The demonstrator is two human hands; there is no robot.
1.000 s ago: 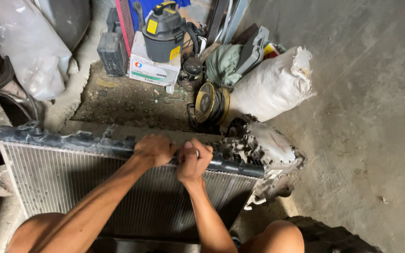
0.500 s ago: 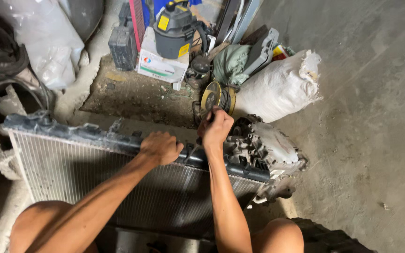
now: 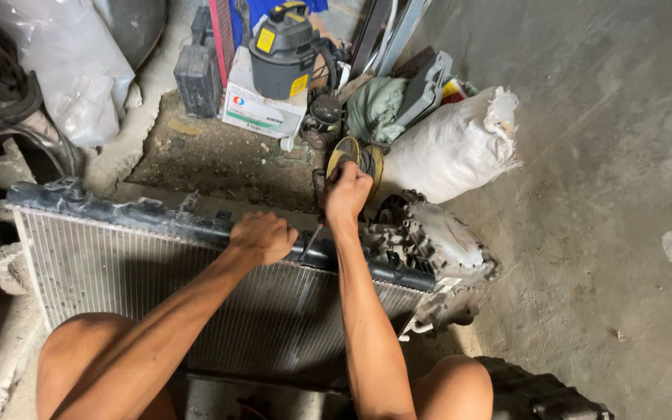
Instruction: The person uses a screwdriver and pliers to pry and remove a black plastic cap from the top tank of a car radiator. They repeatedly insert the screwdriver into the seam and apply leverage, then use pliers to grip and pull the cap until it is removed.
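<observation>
While the left hand (image 3: 262, 237) clamps the radiator (image 3: 157, 280) tank, the right hand (image 3: 346, 193) grips a screwdriver (image 3: 310, 241). Prying the tank's edge seems underway; next likely needs steady leverage.

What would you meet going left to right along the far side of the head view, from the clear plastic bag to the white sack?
Clear plastic bag → dark battery-like block → white cardboard box → green cloth → white sack.

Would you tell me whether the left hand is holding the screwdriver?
No, the left hand grips the radiator's black top tank, while the right hand holds the screwdriver.
</observation>
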